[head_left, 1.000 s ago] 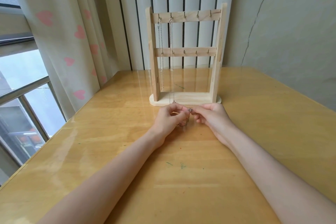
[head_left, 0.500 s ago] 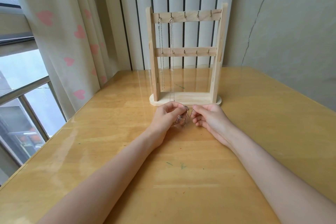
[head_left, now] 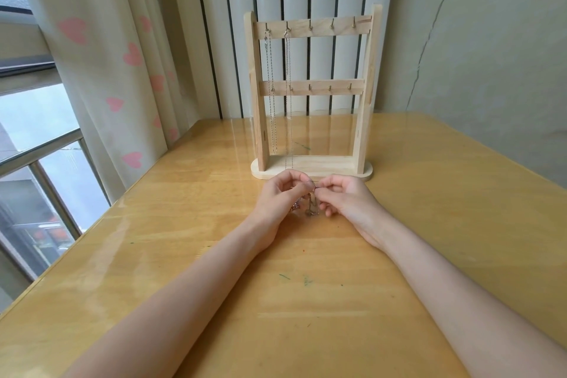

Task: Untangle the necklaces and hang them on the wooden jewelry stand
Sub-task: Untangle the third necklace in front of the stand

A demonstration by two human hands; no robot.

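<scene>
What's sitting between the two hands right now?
In the head view, a small tangled clump of chain hangs between the left hand and right hand; both pinch it just above the table.

Left hand point(head_left: 280, 193), right hand point(head_left: 346, 198) pinch tangled necklaces point(head_left: 308, 207) before wooden stand point(head_left: 311, 95); two chains point(head_left: 271, 95) hang there.

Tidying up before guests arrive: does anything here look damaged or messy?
Yes. A long crack runs down the wall right of the wooden jewelry stand, and small green marks speckle the table near the forearms.
</scene>
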